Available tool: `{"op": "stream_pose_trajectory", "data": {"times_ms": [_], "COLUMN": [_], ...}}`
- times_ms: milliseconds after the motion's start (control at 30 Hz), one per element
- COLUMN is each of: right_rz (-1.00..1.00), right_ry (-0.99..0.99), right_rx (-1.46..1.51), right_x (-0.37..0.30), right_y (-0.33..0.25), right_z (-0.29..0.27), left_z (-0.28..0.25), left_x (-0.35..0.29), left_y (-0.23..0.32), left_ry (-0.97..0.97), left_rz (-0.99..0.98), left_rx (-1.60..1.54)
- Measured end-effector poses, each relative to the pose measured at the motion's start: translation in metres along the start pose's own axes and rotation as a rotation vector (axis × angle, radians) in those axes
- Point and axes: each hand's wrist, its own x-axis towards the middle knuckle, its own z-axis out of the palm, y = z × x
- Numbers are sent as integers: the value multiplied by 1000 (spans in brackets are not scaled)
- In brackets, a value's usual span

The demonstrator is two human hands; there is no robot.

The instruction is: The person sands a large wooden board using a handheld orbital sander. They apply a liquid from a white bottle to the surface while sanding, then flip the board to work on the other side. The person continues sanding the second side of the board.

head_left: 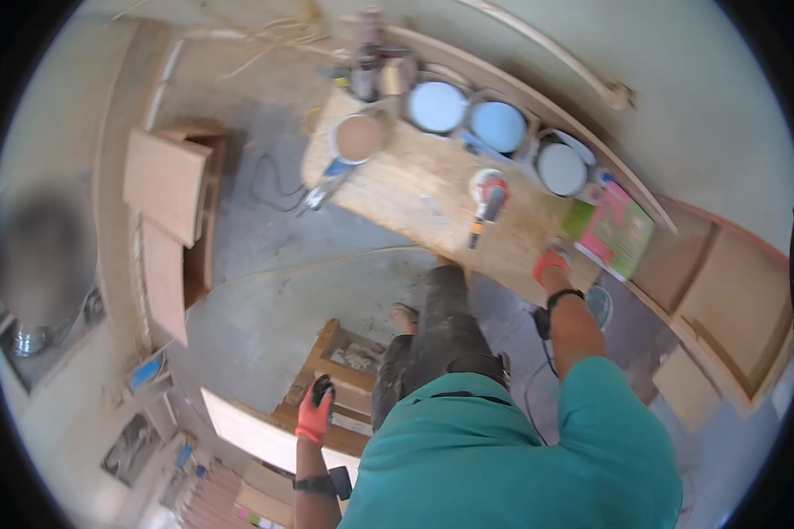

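My right hand [551, 264], in a red glove with a dark palm, reaches to the right end of the wooden bench [388, 189]. Its fingers are bent around something greyish that blur keeps me from making out. To the left of it lies a red and grey sander with a pale round pad [489, 191]. My left hand [317, 409], in the same kind of glove, hangs low at my left side. Its fingers are loosely bent and apart, with nothing seen in them. Below it are a wooden frame [326, 339] and a white board [251, 432].
Several round-lidded tubs stand along the bench's back, one with a blue lid [498, 126]. A pink and green package [616, 227] lies at the right. Wooden cabinets [168, 185] stand at the left, an open wooden case [737, 300] at the right. A cord crosses the floor.
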Motion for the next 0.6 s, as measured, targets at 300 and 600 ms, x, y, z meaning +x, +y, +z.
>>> {"op": "stream_pose_trajectory", "data": {"times_ms": [300,600], "right_rz": [-630,-1565], "right_ry": [121,-799], "right_rx": [298,608], "right_x": [-226,-507], "right_y": [-138,-340], "right_z": [-219,-227], "left_z": [6,-37], "left_x": [-3,-49], "left_y": [-33,-6], "left_ry": [94,184], "left_rz": [132,447], "left_rx": [60,-850]}}
